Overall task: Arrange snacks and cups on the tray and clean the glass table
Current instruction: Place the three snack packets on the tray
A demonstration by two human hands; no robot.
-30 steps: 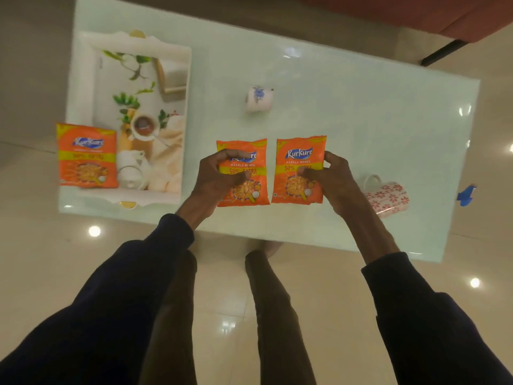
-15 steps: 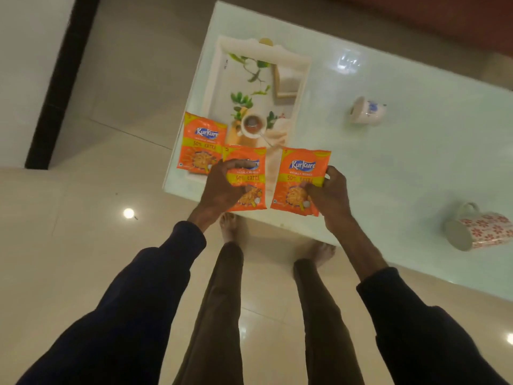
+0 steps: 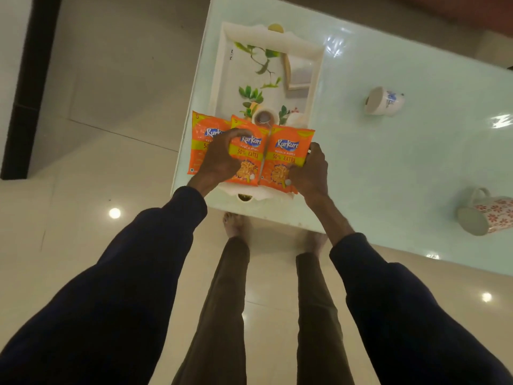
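Left hand grips middle Kurkure packet, right hand grips right Kurkure packet, both over tray near end. Snack-placing step; next, likely: let go, fetch floral mug.

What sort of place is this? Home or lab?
Probably a home living room: glass table, decorated serving tray, snack packets, floral mug, polished tile floor.

Dark navy long sleeves covered both arms to the wrists, brown trousers covered the legs, and the feet were bare.
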